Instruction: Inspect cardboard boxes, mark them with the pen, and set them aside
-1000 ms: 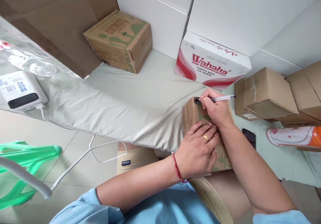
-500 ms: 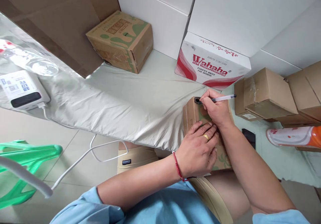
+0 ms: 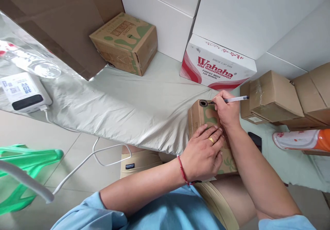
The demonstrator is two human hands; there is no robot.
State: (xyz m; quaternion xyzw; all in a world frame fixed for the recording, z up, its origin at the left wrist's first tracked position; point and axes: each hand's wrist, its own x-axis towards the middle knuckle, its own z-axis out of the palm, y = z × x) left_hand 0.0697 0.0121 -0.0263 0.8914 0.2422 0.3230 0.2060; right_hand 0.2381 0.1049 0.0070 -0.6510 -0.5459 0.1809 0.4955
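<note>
In front of the Wahaha purified-water carton (image 3: 218,68), on the wearer's side, is set a coconut-printed cardboard box (image 3: 210,117), on which a dark ring (image 3: 203,103) is seen at the end nearer that carton. A gel pen (image 3: 235,99) is pinched between the thumb and bent fingers of the right hand (image 3: 228,110), its tip brought low beside the ring. By the left hand (image 3: 205,154) nothing is gripped; its fingers are nearly straight, slightly parted and laid over the box top.

For clean pen work, the box is probably best pinned by firm, even pressure from the left palm, with the fingertips left clear of the ring. The pen should be held close to its tip and drawn lightly, since thin cardboard may be dented or torn.

Whether the tip is touching cannot be told, nor whether the ring is an inked patch or an actual hole. Much of the box top is covered by both hands. To the right front of the Wahaha carton, a flat black object (image 3: 255,141) is partly hidden by the right forearm, and an orange-and-white container (image 3: 296,140) is cut off.
</note>
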